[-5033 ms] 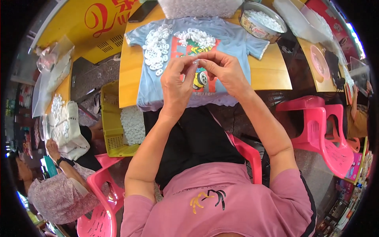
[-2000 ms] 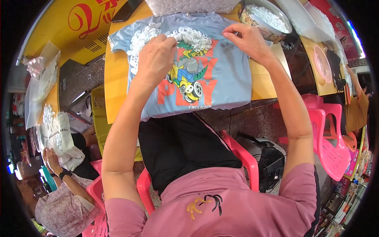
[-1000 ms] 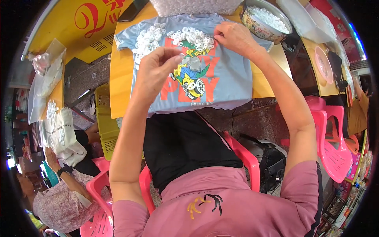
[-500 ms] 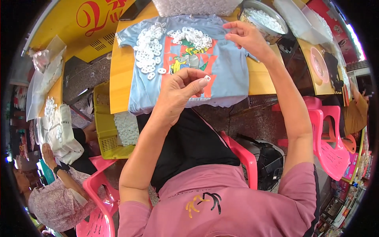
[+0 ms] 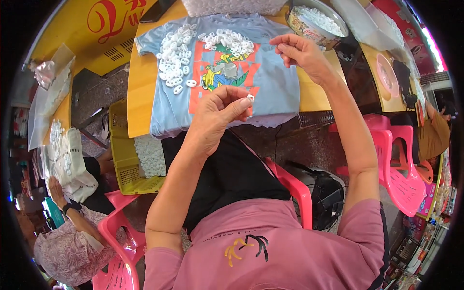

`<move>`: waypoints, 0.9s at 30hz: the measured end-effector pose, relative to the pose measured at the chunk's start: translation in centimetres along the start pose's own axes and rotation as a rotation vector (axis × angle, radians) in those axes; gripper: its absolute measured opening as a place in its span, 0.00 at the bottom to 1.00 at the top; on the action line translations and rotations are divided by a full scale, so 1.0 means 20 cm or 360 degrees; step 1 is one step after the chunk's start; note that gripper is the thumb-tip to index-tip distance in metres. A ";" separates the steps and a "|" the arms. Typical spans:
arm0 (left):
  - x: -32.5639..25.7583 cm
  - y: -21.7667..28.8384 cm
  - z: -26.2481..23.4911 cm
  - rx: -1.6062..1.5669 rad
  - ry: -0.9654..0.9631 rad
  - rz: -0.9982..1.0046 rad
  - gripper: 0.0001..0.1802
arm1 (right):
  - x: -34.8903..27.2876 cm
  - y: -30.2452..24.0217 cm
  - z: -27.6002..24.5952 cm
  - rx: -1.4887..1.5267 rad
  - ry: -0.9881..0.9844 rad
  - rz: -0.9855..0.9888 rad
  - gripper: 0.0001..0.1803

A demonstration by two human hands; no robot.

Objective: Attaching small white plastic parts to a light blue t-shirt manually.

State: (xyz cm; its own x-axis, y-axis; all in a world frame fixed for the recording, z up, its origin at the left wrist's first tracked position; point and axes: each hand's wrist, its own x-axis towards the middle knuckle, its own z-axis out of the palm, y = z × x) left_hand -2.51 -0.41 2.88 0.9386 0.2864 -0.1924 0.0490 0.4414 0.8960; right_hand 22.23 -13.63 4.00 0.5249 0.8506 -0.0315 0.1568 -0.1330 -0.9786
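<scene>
Above the near part of a light blue T-shirt (image 5: 275, 92), my left hand (image 5: 220, 113) pinches a small white oval plastic piece (image 5: 250, 97) between thumb and forefinger. A dark hole shows in the piece. My right hand (image 5: 304, 57) is raised over the shirt's right side, its thumb and forefinger drawn together and its other fingers curled. Whatever lies between those fingertips, if anything, is too small to make out. Many similar white oval pieces with two holes (image 5: 171, 67) lie in a pile on the shirt's left, and another heap (image 5: 227, 41) covers the top of its print.
The shirt lies on a wooden table (image 5: 140, 96). A round tin (image 5: 316, 26) of white pieces stands at the far right, beside a clear bag (image 5: 251, 7). A yellow crate (image 5: 123, 159) is at the lower left. Pink chairs (image 5: 401, 188) stand around; another person (image 5: 72, 241) sits at left.
My right thumb and forefinger have come closer together, and that hand is slightly lower over the shirt. My left hand still holds the white piece. The whole view has shifted a little.
</scene>
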 end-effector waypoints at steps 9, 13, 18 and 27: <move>0.08 -0.06 0.05 0.0295 -0.0102 0.0185 0.09 | -0.02 0.02 0.02 -0.0024 0.0025 0.0023 0.13; 0.10 -0.03 -0.01 0.0448 0.0006 0.0331 0.09 | -0.04 0.03 0.00 -0.0009 0.0066 0.0052 0.13; 0.08 0.03 -0.06 0.0110 0.0301 0.0360 0.10 | -0.07 0.05 0.03 0.0120 0.0174 0.0027 0.12; 0.04 0.01 0.03 -0.0486 0.0182 0.0121 0.09 | -0.13 0.08 0.12 0.0190 0.0274 -0.0025 0.13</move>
State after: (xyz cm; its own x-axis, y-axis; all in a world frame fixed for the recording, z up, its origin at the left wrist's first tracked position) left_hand -1.64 -0.56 3.20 0.8904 0.4141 -0.1889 -0.1404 0.6446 0.7515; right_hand 19.07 -14.83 2.10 0.6599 0.7513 0.0090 0.0711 -0.0506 -0.9962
